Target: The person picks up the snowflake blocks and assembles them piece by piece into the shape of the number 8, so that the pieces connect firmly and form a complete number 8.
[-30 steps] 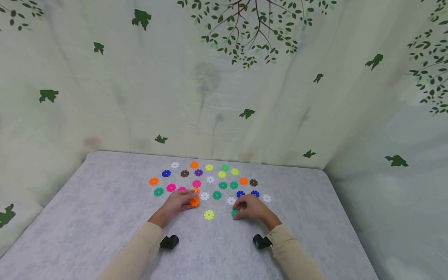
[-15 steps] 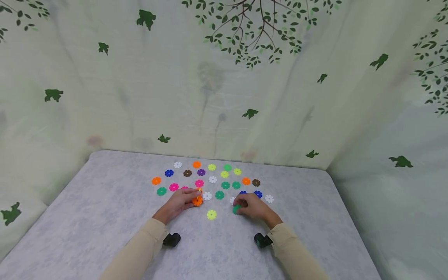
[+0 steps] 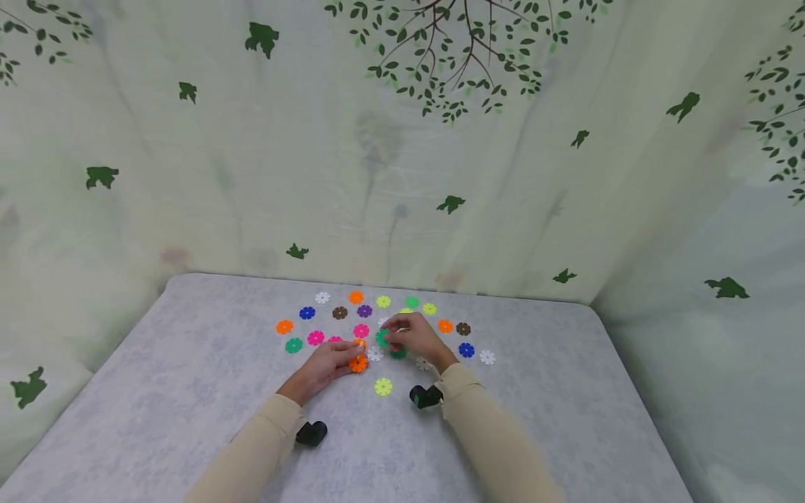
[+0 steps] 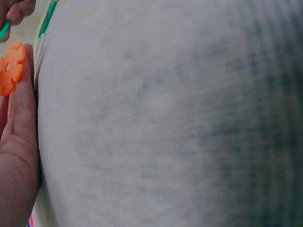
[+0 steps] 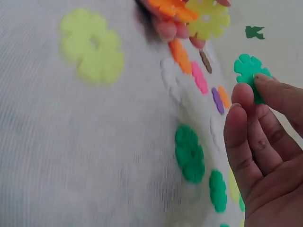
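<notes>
My left hand point(image 3: 323, 365) holds an orange notched plastic disc point(image 3: 358, 363) together with a yellow disc point(image 5: 208, 21); the right wrist view shows the two joined at an angle. In the left wrist view the orange piece lies against the fingers point(image 4: 23, 101). Thumb and fingertips of my right hand point(image 3: 418, 337) pinch a green notched disc point(image 5: 246, 68), raised above the table just right of the left hand's pieces and apart from them. A loose yellow disc point(image 3: 383, 387) lies flat in front of both hands.
Several loose discs lie spread over the far middle of the grey cloth-covered table point(image 3: 189, 391), among them a blue disc point(image 3: 466, 350), a white disc point(image 3: 487, 358) and a pink disc point(image 3: 316, 338). A leaf-printed curtain point(image 3: 314, 140) stands behind the table.
My right hand has lifted the green disc and carried it left and away from me, near the left hand. The left hand keeps its hold, almost still.
</notes>
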The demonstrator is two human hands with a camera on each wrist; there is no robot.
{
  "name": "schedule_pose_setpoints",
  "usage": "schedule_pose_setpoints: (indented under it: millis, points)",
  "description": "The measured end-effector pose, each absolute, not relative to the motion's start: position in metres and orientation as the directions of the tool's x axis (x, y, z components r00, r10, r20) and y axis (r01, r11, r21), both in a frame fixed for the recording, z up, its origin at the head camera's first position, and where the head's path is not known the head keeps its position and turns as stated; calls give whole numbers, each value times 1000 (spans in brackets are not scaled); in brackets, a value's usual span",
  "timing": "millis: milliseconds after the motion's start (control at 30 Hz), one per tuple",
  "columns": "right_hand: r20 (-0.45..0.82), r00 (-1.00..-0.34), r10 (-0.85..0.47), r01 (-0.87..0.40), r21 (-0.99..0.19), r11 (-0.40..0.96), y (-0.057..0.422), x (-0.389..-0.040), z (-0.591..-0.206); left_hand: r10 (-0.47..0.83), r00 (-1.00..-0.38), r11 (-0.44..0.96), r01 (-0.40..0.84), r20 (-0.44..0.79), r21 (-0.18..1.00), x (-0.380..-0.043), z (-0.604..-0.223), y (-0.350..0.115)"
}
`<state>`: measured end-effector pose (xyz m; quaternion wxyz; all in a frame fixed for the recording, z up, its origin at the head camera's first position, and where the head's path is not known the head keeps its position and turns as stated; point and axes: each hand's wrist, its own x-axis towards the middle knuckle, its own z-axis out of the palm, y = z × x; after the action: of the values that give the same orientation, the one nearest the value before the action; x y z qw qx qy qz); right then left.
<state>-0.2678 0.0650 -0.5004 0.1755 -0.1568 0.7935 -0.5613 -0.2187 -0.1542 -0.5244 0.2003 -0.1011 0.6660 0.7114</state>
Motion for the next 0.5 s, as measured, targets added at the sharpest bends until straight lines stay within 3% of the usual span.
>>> schedule_pose_setpoints:
  millis: [500]
  points:
    - [-116,-917,-383,-7,-952,305,29,-272,-502,148,-895,-39,-430,-420,902,-217,-521,-154]
